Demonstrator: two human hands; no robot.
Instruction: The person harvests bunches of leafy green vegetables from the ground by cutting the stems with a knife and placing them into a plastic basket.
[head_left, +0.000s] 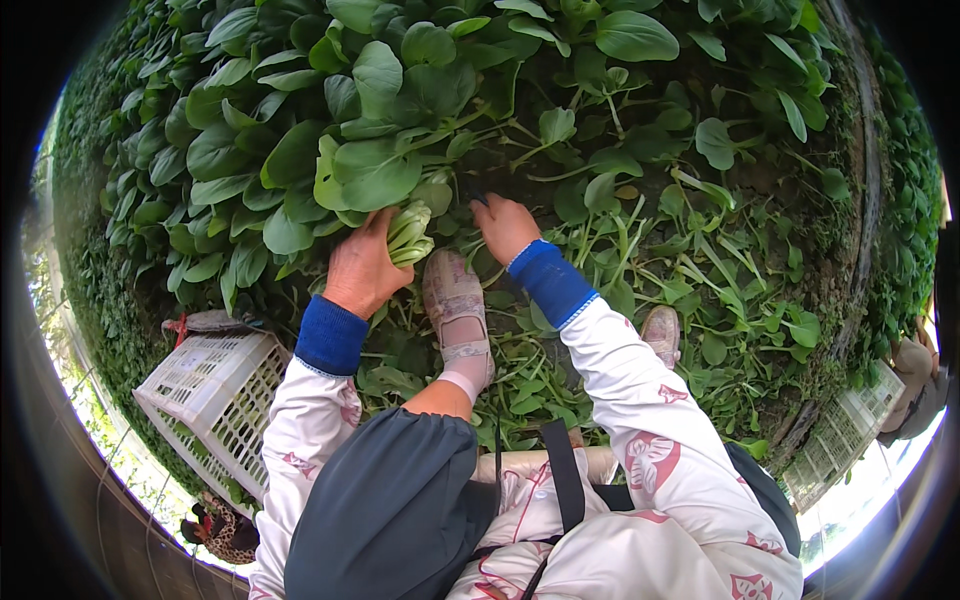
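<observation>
My left hand grips several green-stemmed bok choy, their pale cut bases pointing toward me and their leaves spreading away. Just to the right, my right hand is closed around a small dark tool, perhaps a knife; most of it is hidden by the fingers and shade. Dense standing bok choy grow beyond and to the left of my left hand. Past my right hand, a few looser plants lean over dark soil.
Trimmed leaves and stalks litter the ground around my shoes. A white plastic crate stands at left, greens inside. At right, a soil furrow runs beside another crate and a person. Another person is at lower left.
</observation>
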